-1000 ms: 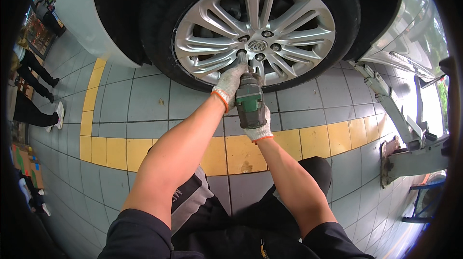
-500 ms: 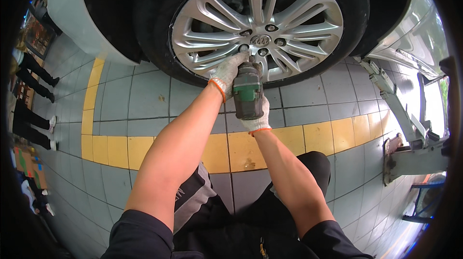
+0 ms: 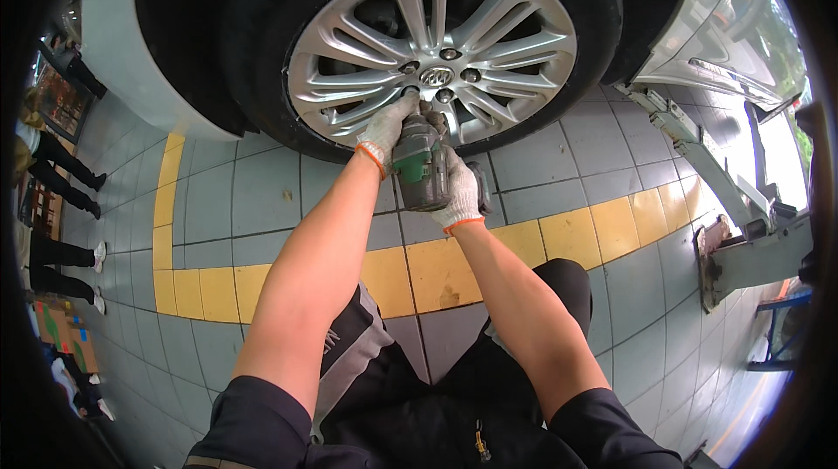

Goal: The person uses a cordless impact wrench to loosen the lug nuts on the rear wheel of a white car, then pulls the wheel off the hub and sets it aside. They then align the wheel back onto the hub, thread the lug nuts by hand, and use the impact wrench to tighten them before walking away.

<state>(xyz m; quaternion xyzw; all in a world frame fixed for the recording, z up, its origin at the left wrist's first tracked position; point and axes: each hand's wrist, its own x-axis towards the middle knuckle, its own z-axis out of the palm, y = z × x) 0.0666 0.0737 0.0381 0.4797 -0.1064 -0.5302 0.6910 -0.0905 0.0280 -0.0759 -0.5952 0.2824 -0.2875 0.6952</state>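
Observation:
A green and black cordless impact wrench (image 3: 421,174) is held up against the lower left of a car wheel's hub. My right hand (image 3: 460,194), in a white knit glove with an orange cuff, is closed round its handle; the dark battery (image 3: 480,187) shows beyond. My left hand (image 3: 387,127), gloved alike, is closed at the tool's front end, its fingertips by a lug hole. Those fingers partly hide the socket, so its seating cannot be seen. The silver multi-spoke rim (image 3: 517,61) has several lug nuts (image 3: 449,54) round a centre cap (image 3: 436,76).
The black tyre (image 3: 598,24) sits under a white car body (image 3: 122,59). A grey lift arm (image 3: 690,133) and its post base (image 3: 759,260) stand at right. Yellow tiles (image 3: 445,273) cross the grey floor. People's legs (image 3: 65,255) and cardboard boxes (image 3: 78,347) are at far left.
The wheel and both hands sit further left in the view. The impact wrench has turned slightly, and its battery now shows beside my right hand. Both hands keep their hold.

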